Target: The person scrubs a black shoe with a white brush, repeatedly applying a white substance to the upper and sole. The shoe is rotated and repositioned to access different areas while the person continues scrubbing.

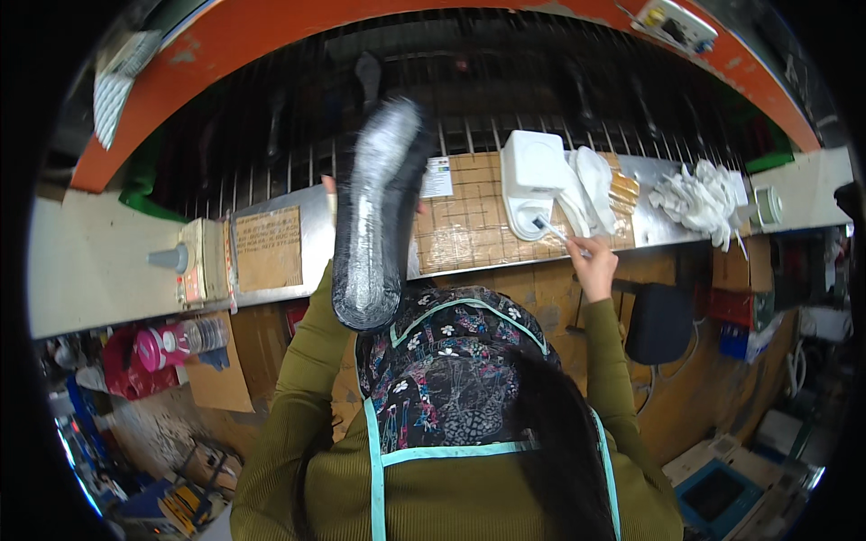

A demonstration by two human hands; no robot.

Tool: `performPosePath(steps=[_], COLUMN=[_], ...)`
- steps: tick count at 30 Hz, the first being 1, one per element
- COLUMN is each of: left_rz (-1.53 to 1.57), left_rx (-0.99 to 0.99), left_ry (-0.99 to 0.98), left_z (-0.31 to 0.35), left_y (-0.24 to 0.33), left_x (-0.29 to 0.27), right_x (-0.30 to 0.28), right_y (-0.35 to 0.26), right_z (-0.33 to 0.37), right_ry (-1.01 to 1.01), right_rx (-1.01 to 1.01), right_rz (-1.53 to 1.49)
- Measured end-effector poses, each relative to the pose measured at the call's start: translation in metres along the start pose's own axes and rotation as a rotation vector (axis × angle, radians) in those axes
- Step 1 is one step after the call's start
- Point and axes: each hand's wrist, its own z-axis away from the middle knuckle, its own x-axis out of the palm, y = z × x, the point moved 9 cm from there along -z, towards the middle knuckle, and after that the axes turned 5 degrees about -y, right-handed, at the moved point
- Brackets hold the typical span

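My left hand (330, 187) grips a black shoe (343, 270) from beneath, its sole turned up toward me. The sole shines with a wet-looking silvery film, and most of that hand is hidden behind the shoe, with only fingertips showing at its sides. In my right hand (594, 266) is a thin white-handled brush (557, 233), pinched between the fingers. The brush's dark tip sits in the open front cup of a white plastic pot (533, 167), which stands on the bench to the right of the shoe.
Cardboard (469, 221) covers the bench middle. White insole-shaped pieces (593, 189) lie beside the pot, and a heap of white fabric (699, 198) sits farther right. Beyond the bench run metal bars, with a dark shoe-shaped item (368, 77) on them. An orange frame (225, 54) arches overhead.
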Motion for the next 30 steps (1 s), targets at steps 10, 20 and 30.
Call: performPosePath(steps=[10,20,30], left_rz=[0.497,0.218,0.154], left_rx=[0.114,0.016,-0.006], left_ry=[-0.242,-0.069,-0.174], left_z=[-0.041,-0.056,-0.072], left_y=[-0.009,-0.054,-0.060], left_x=[-0.037,-0.049,-0.002], right_x=[0.013,0.042,-0.133], right_y=[-0.033,0.014,-0.239], right_z=[-0.008,-0.001,-0.044], right_ry=[0.097,-0.420,0.203], right_rx=[-0.158,0.431,-0.492], right_rz=[0.341,-0.819,-0.398])
